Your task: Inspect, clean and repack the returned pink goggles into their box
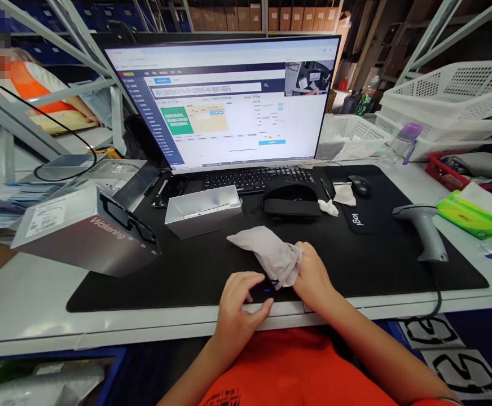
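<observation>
A light grey cloth pouch (267,251) is over the black desk mat, its pointed end toward the monitor. My right hand (313,276) is closed at the gathered mouth of the pouch, and the cloth hides its fingertips. To the left of the pouch mouth, my left hand (240,304) is open, thumb and fingers apart, holding nothing. A small blue spot shows between my left hand and the pouch. Beyond the pouch are an open silver-grey box tray (203,214) and an open black glasses case (291,202). A crumpled white tissue (328,208) lies against the case.
A large printed box (80,237) stands at left. Behind are a keyboard (258,178) and a monitor (237,113). A mouse (359,185), a barcode scanner (426,228), a green packet (472,214) and white baskets (449,90) occupy the right. A person in an orange vest (38,87) is at far left.
</observation>
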`<state>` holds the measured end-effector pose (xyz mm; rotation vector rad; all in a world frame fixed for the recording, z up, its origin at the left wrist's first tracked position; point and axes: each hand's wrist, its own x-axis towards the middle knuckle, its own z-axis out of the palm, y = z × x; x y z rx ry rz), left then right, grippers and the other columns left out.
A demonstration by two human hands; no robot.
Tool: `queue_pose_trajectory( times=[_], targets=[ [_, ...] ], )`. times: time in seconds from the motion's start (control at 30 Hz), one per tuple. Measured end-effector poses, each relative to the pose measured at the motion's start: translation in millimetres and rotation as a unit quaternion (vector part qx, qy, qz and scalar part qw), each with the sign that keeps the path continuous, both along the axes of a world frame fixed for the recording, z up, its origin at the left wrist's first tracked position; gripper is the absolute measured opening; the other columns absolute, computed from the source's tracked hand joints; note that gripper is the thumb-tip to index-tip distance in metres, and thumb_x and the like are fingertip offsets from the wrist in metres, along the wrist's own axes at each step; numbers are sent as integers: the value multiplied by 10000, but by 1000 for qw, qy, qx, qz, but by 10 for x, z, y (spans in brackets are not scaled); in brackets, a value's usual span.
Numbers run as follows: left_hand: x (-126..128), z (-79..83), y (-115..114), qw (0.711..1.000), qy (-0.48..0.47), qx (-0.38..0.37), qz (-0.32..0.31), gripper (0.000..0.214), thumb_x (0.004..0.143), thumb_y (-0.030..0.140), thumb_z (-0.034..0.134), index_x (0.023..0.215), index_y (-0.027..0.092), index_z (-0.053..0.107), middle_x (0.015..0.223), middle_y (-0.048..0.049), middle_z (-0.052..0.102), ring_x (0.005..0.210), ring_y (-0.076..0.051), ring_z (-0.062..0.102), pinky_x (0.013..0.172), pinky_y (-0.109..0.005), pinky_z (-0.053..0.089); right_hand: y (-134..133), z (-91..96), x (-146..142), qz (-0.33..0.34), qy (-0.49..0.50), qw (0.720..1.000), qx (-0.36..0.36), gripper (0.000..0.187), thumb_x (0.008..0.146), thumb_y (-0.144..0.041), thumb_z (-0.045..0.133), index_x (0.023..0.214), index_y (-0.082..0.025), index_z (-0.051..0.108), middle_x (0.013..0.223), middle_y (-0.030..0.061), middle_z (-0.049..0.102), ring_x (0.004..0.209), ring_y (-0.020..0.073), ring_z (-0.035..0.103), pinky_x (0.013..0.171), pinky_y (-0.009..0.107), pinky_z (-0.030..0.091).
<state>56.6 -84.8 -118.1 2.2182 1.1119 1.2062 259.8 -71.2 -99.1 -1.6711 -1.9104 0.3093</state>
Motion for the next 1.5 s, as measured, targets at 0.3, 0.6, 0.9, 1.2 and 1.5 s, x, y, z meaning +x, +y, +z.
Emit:
queue_pose_trajectory(
  times=[0.3,0.6,0.9,1.2,1.5],
  targets=[
    [77,-28,-53,974,191,-91,-76,291,1020,285,474,773,201,602,735,-20,662,648,-162,602,605,-264,423,-63,91,-61,-48,-102,990,-81,115,859,-254,607,833,-191,700,863,91,716,810,218,627,650,297,366],
    [-316,156,35,948,141,-258,-121,350,1024,379,451,762,191,586,737,11,607,695,-144,548,648,-248,375,42,261,644,213,111,942,-234,370,942,-477,558,799,-199,757,843,39,690,795,164,603,759,287,481],
    [-515,133,-71,910,151,-306,-233,404,1038,377,453,689,185,524,698,24,546,672,-127,489,649,-249,351,230,135,1256,-72,622,751,-209,437,665,-402,892,1019,-191,747,505,-116,406,483,41,420,649,225,537],
    [-295,177,165,936,271,-144,-171,329,1028,327,481,764,205,635,748,-7,603,704,-157,563,664,-266,430,219,53,1527,-222,741,620,-130,302,696,-123,815,927,-228,650,527,-123,415,439,4,399,429,61,415],
    [-72,73,504,981,188,-1,-42,193,957,180,544,803,168,659,1544,-138,434,1417,-348,449,1112,-569,469,170,59,1230,-150,527,833,-83,430,686,-439,851,1021,-196,731,947,68,739,719,130,694,575,224,582]
  ],
)
